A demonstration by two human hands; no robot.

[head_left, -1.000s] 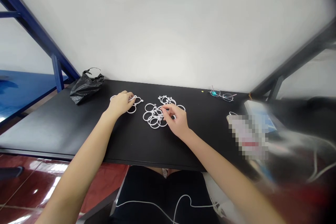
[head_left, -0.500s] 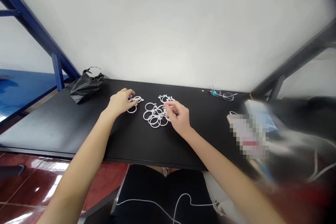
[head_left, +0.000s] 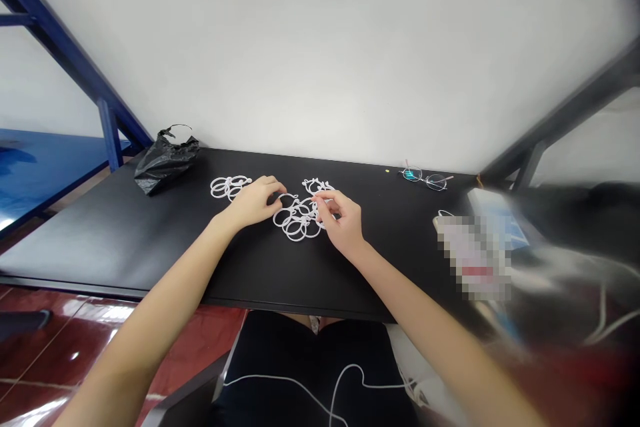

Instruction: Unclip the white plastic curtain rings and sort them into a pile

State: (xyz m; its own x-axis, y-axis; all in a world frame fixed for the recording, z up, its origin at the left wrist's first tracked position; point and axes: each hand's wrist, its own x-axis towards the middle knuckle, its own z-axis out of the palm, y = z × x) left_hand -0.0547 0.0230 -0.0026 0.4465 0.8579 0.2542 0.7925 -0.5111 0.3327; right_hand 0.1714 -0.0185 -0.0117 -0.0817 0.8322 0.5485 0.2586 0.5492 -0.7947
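Observation:
Several white plastic rings with small knobs lie in an overlapping pile (head_left: 296, 232) on the black table, in front of me. My left hand (head_left: 259, 201) is at the pile's left edge, thumb and index finger apart beside the outermost ring (head_left: 289, 195). Whether it touches that ring I cannot tell. Over the pile's right side, my right hand (head_left: 343, 219) has its thumb and index finger pinched together on a white ring, partly hidden by the fingers. A smaller group of white rings (head_left: 220, 188) lies to the left, partly covered by my left hand.
A black plastic bag (head_left: 167, 161) stands at the back left of the table (head_left: 150, 240). Eyeglasses (head_left: 425, 178) lie near the wall at the right. Beyond my right arm are a blurred box (head_left: 495, 213) and clear plastic wrapping. A white cable (head_left: 280, 380) crosses my lap.
My left hand has moved right, from the smaller group of rings to the pile, uncovering more of that group. My right hand has stayed at nearly the same place, still pinched.

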